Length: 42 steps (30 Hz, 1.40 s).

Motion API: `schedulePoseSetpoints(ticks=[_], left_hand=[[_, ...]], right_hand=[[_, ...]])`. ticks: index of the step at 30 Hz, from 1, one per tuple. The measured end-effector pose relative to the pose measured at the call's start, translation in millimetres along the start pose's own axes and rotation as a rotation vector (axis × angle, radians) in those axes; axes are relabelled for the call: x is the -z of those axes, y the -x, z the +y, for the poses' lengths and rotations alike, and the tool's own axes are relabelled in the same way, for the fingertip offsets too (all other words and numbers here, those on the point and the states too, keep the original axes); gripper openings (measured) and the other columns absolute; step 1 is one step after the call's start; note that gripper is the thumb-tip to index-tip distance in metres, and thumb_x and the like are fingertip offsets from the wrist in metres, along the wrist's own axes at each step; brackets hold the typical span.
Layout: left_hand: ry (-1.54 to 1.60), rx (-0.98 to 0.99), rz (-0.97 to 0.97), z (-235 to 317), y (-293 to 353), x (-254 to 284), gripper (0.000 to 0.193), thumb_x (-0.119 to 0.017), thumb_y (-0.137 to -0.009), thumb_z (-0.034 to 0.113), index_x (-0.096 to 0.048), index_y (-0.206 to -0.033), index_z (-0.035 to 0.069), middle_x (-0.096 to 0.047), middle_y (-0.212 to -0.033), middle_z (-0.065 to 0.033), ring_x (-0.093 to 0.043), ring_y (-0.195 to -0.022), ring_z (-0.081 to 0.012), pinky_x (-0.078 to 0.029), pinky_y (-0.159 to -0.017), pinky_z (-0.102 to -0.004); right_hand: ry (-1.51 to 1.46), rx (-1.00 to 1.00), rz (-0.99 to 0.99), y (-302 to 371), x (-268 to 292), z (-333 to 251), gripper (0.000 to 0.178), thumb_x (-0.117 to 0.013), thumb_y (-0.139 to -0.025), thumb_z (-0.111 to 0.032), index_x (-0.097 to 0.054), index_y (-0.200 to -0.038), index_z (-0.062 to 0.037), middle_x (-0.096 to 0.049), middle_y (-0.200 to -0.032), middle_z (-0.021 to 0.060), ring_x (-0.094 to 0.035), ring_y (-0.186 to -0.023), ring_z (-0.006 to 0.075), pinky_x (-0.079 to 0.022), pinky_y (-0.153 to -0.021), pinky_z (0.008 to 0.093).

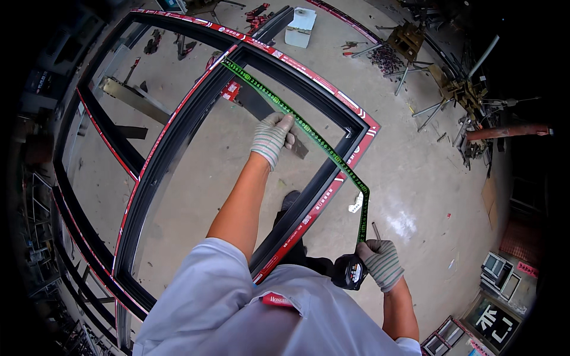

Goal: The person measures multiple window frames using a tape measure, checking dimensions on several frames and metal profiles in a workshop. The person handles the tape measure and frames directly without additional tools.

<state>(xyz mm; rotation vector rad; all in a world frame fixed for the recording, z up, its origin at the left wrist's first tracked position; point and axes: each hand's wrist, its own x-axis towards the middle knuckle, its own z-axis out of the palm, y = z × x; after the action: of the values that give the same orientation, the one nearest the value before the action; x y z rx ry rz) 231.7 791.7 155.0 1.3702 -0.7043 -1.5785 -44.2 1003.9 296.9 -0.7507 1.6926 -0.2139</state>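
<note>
A green tape measure blade (323, 144) stretches across a dark window frame (346, 105) edged with red-and-white protective film. Its far end lies on the bar between two of the frame's openings. Past the near right edge, the blade bends down to the black tape measure case (348, 272). My right hand (383, 264), in a striped knit glove, is closed round that case; a thin pen-like stick (375, 230) sticks up beside its fingers. My left hand (273, 137), gloved alike, is closed with thumb and fingertips at the blade's lower edge, partway along it.
More frame openings (98, 118) extend to the left. Metal strips (136, 99) lie on the floor under the frame. A white box (300, 27) stands at the far side. Metal stands (409, 44) and a rusty red pipe (507, 132) are at the right. My shoe (290, 200) shows through the frame.
</note>
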Motion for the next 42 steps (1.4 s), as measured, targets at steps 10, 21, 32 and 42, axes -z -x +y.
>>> schedulePoseSetpoints(ticks=[10, 21, 32, 42], left_hand=[[0.047, 0.04, -0.003, 2.4, -92.2, -17.9, 0.022, -0.062, -0.098, 0.024, -0.061, -0.091, 0.003, -0.063, -0.071, -0.0058, -0.053, -0.049, -0.0093, -0.043, -0.044, -0.0241], [0.094, 0.079, -0.004, -8.5, -107.5, -30.7, 0.021, -0.064, -0.098, 0.023, -0.06, -0.09, 0.005, -0.062, -0.069, -0.0059, -0.052, -0.05, -0.01, -0.042, -0.045, -0.0253], [0.086, -0.024, 0.022, -16.1, -114.1, -36.8, 0.015, -0.065, -0.097, 0.019, -0.06, -0.096, 0.005, -0.064, -0.071, -0.0071, -0.053, -0.05, -0.0095, -0.042, -0.043, -0.023], [0.089, -0.06, 0.036, -25.9, -120.0, -40.1, 0.015, -0.065, -0.097, 0.016, -0.063, -0.093, 0.002, -0.064, -0.07, -0.0083, -0.052, -0.049, -0.011, -0.04, -0.043, -0.025]], right_hand=[[0.021, -0.029, 0.06, -73.6, 36.6, -56.1, 0.038, -0.06, -0.093, -0.02, -0.063, -0.063, 0.002, -0.053, -0.052, 0.0003, -0.048, -0.048, 0.0063, -0.039, -0.046, 0.0258], [0.09, -0.029, 0.083, -88.1, 56.4, -60.1, 0.038, -0.059, -0.092, -0.018, -0.061, -0.06, 0.0018, -0.05, -0.049, 0.0, -0.044, -0.046, 0.0056, -0.037, -0.045, 0.0272], [0.036, -0.098, -0.037, -92.2, 64.3, -90.1, 0.036, -0.06, -0.094, -0.024, -0.07, -0.072, 0.0029, -0.057, -0.055, 0.0027, -0.051, -0.053, 0.0061, -0.043, -0.051, 0.0263], [-0.118, -0.114, -0.162, -93.1, 80.2, -110.0, 0.03, -0.062, -0.093, -0.022, -0.074, -0.08, 0.0029, -0.06, -0.057, 0.0016, -0.053, -0.051, 0.0062, -0.045, -0.048, 0.0244]])
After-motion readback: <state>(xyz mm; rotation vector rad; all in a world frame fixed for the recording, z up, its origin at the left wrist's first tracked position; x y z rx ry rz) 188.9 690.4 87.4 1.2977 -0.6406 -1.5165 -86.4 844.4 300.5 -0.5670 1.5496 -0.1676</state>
